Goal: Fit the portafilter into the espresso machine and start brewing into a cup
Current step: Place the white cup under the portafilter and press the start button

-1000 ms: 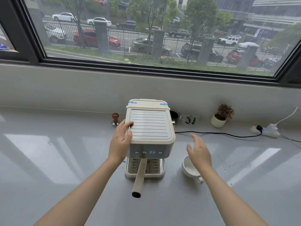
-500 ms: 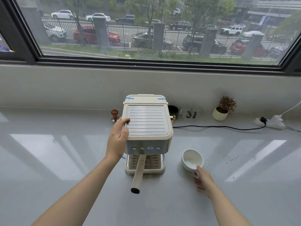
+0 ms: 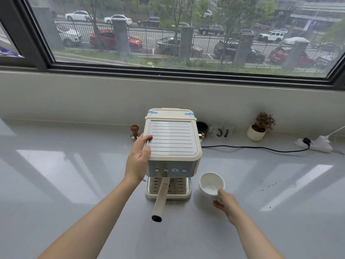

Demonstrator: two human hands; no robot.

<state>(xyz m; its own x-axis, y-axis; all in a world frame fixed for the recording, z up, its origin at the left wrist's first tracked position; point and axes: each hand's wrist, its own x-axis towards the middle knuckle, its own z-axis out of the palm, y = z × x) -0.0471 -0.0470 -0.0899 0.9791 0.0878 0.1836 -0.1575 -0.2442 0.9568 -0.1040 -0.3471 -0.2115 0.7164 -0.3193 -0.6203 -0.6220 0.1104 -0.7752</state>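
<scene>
The portafilter [image 3: 160, 199] already sits in the espresso machine [image 3: 172, 152], its long cream handle poking out toward the front edge of the counter [image 3: 74, 184], so the fitting part looks done. What has changed in the last second is the right hand [image 3: 226, 204]: it was hovering open above the cup [image 3: 211, 184], and now it has dropped in behind it and pinched the handle side, fingers closed on the cup. The cup appears to have come up slightly off the counter, just to the right of the drip tray [image 3: 168, 191], though I can't be certain it is clear of the surface. The left hand [image 3: 139, 157] has stayed where it was, wrapped over the machine's top left edge, steadying it. To my eye the next job is sliding the cup under the spout, then pressing one of the front buttons [image 3: 174, 170]. The tamper [image 3: 134, 130] stands untouched near the back edge.
</scene>
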